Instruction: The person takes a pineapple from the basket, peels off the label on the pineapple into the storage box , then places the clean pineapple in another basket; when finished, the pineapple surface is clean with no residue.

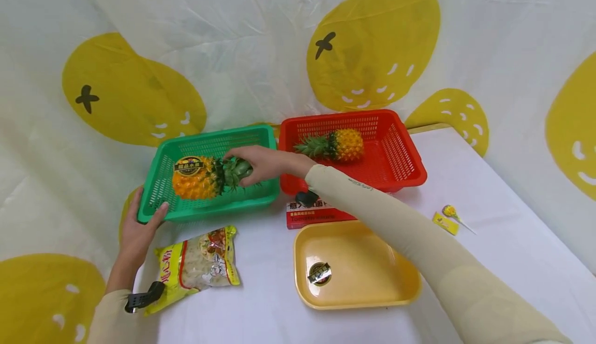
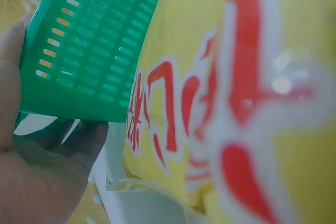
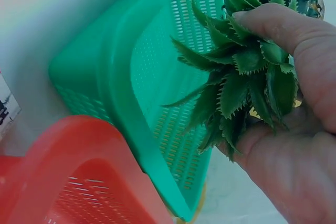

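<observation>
My right hand (image 1: 261,164) curls round the spiky green crown of an orange pineapple (image 1: 197,178), which lies on its side in the green slotted plastic basket (image 1: 160,178). My left hand (image 1: 139,230) grips that basket's near corner, thumb over the rim. Just beside this hand lies a crinkly yellow snack bag (image 1: 200,266). Under my right forearm sit a smooth yellow plastic tray (image 1: 363,287) and a red box (image 1: 316,213); beyond my right wrist, the red slotted basket (image 1: 400,147) holds a second pineapple (image 1: 337,145). The white worktop (image 1: 512,261) lies open to my right.

Labels on the pineapple (image 1: 197,177) and bag (image 1: 200,265) are illegible.
</observation>
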`<state>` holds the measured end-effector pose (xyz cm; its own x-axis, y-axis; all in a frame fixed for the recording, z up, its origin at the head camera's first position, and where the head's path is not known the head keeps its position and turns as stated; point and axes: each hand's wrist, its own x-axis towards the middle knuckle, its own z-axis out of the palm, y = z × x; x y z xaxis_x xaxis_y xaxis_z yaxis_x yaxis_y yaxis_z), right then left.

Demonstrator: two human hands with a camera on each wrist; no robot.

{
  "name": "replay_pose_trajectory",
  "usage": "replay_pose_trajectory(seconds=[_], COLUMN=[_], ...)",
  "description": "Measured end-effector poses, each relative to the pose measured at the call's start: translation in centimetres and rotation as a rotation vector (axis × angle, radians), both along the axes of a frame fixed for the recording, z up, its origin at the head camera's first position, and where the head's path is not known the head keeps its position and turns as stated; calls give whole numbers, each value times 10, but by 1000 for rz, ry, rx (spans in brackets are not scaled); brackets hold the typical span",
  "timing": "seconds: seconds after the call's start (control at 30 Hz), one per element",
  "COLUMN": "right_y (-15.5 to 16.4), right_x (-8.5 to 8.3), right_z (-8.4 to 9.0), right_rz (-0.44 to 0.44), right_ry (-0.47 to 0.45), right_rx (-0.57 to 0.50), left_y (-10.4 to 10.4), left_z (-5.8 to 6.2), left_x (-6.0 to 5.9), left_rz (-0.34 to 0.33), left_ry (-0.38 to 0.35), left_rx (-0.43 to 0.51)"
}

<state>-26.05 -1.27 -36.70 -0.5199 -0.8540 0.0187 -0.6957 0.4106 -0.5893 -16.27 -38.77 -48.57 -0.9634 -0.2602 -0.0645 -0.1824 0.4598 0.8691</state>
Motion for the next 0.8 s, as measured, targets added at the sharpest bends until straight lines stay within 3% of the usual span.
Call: replay_pose_trajectory(seconds=[0.2,0.5,0.8], right_y=[3,7,14], right_x=[12,33,52], right_z=[1,1,-8], right_rz=[33,88,178], right_ry=[-2,-9,32], right_rx=[-2,-16,-25], left_y=[-3,-2,-3], left_z=[1,-3,-2], left_x=[0,-1,1], left_rz=[-19,-29,-51], left_ry=[2,42,68], left_rx=[11,104,61])
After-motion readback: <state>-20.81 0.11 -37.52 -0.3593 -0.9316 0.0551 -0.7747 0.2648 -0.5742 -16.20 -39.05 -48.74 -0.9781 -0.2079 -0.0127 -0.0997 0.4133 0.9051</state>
